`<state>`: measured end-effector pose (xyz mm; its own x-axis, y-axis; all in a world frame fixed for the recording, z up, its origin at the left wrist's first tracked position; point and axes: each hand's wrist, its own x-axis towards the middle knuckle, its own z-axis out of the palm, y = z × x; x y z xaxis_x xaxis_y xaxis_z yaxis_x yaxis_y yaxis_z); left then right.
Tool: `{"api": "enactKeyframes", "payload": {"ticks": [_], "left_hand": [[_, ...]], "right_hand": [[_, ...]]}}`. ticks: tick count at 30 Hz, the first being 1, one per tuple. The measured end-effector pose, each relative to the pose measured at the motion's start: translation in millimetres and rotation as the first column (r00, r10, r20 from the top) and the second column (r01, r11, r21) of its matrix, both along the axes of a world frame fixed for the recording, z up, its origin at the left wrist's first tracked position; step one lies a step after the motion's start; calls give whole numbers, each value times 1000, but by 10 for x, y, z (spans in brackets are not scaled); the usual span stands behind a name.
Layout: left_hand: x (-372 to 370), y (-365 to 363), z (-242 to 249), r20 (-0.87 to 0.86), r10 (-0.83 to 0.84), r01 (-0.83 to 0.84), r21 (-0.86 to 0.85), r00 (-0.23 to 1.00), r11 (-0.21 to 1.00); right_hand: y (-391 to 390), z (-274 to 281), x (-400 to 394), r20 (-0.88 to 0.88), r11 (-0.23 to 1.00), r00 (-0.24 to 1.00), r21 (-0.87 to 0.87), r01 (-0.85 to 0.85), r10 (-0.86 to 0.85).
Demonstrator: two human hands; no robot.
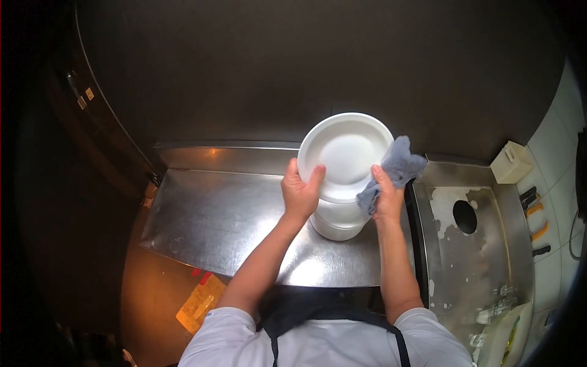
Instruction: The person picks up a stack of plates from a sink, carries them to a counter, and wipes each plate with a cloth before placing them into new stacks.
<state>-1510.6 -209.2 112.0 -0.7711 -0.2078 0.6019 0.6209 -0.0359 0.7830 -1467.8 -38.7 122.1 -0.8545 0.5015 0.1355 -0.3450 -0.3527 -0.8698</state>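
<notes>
A round white plate (345, 156) with a deep rim is held up, its inner face towards me. My left hand (301, 194) grips its lower left rim, with the thumb on the front and the fingers mostly hidden behind. At the right rim, my right hand (387, 197) is closed on a crumpled grey-blue cloth (400, 164), its thumb resting on the plate's edge. The cloth lies against the plate's right side. Below the held plate, a stack of white dishes (337, 229) stands on the steel counter (214, 214), partly covered by the plate.
To the right is a steel sink (437, 260) with a round dark drain (465, 216) and glassware (494, 311) at its near end. Orange-handled knives (538, 231) hang on the tiled wall beside a cream box (511, 163). A yellow item (200, 303) lies at lower left.
</notes>
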Motion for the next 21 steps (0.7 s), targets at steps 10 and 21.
{"api": "enactKeyframes", "payload": {"ticks": [10,21], "left_hand": [[-68,-891,-683,465,35,-216,341,884,915],[-234,-2248,-2030,624,617,-373,-491,480,787]], "right_hand": [[-1031,-468,330,262,862,839,43,-504,477],[-939,-552,880,361,725,716,140,-675,597]]}}
